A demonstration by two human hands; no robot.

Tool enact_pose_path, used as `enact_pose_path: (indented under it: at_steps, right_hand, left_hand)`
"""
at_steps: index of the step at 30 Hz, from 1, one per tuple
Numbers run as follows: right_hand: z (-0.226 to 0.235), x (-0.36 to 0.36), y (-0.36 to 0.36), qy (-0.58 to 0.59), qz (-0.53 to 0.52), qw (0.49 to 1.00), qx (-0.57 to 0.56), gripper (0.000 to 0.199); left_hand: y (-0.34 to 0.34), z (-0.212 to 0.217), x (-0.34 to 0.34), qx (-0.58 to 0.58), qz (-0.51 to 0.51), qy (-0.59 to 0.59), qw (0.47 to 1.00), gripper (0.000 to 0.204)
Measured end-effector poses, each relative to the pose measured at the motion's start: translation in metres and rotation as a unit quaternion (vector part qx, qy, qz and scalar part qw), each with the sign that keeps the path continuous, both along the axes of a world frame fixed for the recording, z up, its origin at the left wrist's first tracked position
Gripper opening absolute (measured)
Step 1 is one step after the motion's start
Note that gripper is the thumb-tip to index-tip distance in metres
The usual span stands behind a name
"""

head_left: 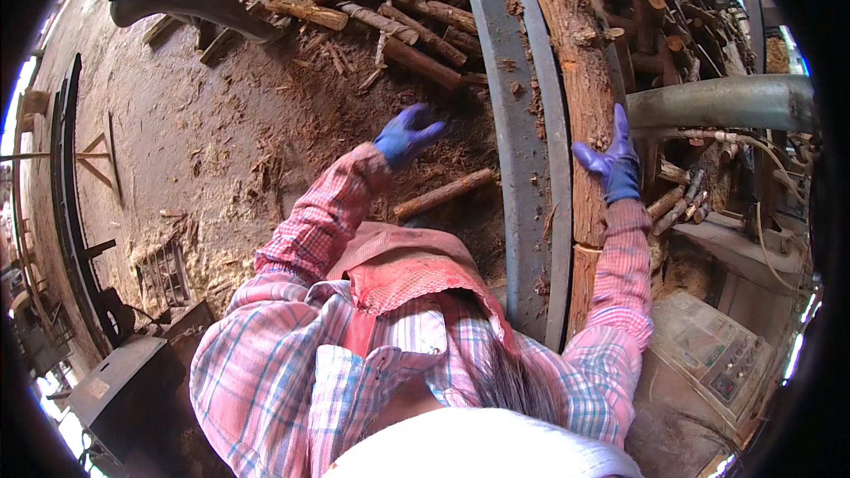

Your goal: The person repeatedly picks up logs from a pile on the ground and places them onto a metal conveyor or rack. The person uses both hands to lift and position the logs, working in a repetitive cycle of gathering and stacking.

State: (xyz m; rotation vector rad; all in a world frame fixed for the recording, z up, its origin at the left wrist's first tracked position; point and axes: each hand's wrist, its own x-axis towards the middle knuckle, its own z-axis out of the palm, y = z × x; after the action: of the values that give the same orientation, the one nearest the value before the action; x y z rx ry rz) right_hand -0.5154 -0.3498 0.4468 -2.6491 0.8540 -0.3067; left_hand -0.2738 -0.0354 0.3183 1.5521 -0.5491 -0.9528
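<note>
A long, rough-barked log lies lengthwise in a grey metal trough that runs away from me. My right hand, in a blue glove, grips the log's right side about halfway along, with the fingers pointing up along the bark. My left hand, also in a blue glove, hangs in the air left of the trough with its fingers spread and nothing in it. Below it a short log lies on the sawdust-covered ground. Both my sleeves are pink plaid.
A heap of cut logs lies at the far end, with more stacked at the upper right. A grey pipe crosses on the right, above a control panel. A dark metal box stands at the lower left.
</note>
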Motion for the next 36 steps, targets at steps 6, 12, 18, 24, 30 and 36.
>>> enact_pose_path:
  at_steps: [6,12,18,24,30,36]
  right_hand:
    - [0.015,-0.017,0.016,0.075,-0.038,0.996,-0.012,0.111]
    - [0.075,0.083,0.124,-0.208,0.112,0.959,-0.158,0.059]
    - [-0.021,0.151,0.209,-0.173,0.258,0.946,0.095,0.045]
    - [-0.150,0.162,0.255,0.027,0.198,0.941,0.275,0.052]
    - [-0.334,0.239,0.203,0.103,-0.219,0.596,0.766,0.081]
    - [-0.576,0.385,0.103,-0.127,-0.467,0.490,0.725,0.104]
  left_hand:
    - [0.187,-0.131,-0.009,0.295,-0.057,-0.053,0.952,0.052]
    - [0.294,-0.179,0.008,0.471,0.078,0.161,0.864,0.044]
    - [0.323,-0.188,0.025,0.397,0.089,0.163,0.899,0.047]
    - [0.284,-0.169,0.052,0.349,0.220,0.318,0.853,0.034]
    - [0.294,-0.279,0.031,0.251,0.345,0.379,0.821,0.012]
    - [0.324,-0.352,0.062,0.297,-0.067,-0.158,0.939,0.020]
